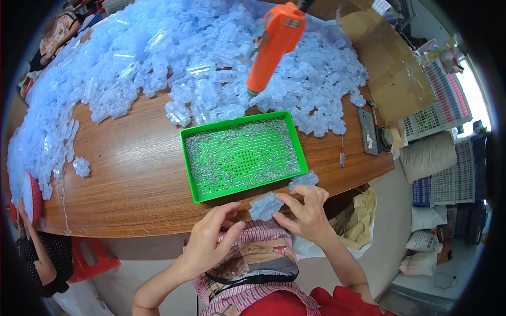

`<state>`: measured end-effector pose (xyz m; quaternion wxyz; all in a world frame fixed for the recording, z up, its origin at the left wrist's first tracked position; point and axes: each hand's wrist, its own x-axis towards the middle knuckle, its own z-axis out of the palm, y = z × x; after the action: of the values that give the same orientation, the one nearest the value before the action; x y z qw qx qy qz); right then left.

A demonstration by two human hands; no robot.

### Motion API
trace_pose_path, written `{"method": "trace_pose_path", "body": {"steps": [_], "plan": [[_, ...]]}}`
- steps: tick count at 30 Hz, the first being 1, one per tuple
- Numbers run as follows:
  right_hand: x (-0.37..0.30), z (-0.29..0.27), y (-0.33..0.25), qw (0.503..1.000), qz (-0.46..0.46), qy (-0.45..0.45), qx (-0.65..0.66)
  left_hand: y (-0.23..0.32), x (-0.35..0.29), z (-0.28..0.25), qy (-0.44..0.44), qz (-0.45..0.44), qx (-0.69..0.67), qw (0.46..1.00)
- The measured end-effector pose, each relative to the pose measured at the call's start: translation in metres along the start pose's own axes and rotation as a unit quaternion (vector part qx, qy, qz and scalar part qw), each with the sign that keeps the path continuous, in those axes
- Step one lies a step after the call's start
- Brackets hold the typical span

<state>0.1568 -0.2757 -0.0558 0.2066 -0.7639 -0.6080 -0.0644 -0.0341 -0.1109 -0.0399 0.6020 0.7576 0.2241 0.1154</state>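
Note:
My right hand [308, 215] grips a translucent bluish plastic part [265, 206] between thumb and fingers, over the table's front edge. My left hand [211, 236] is just left of that part, thumb and fingers apart with nothing in them. A second translucent part [304, 179] lies on the table beyond my right knuckles, beside the corner of a green perforated tray [197, 190]. Many small silvery metal pieces [211, 152], apparently screws, are spread in the tray. An orange electric screwdriver [276, 47] hangs tip down above the tray's far side.
A large heap of similar plastic parts [195, 52] covers the table's back and left. At right are a phone [368, 131], a small screwdriver [342, 157] and a cardboard box [390, 68]. Another person's arm [39, 250] reaches toward a red basket [34, 197] at left.

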Motion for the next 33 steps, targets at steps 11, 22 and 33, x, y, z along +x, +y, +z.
{"method": "trace_pose_path", "body": {"steps": [11, 22, 33], "plan": [[0.093, -0.05, -0.009, 0.972, -0.006, -0.08, 0.219, -0.022, -0.018, -0.007, -0.17, -0.174, -0.273, 0.931], [0.231, -0.015, 0.063, 0.875, 0.062, 0.045, 0.478, -0.051, -0.053, 0.026, -0.082, -0.224, -0.433, 0.869], [0.166, -0.018, -0.014, 0.698, 0.036, 0.048, 0.713, -0.062, -0.052, 0.046, -0.009, -0.209, -0.455, 0.865]]}}
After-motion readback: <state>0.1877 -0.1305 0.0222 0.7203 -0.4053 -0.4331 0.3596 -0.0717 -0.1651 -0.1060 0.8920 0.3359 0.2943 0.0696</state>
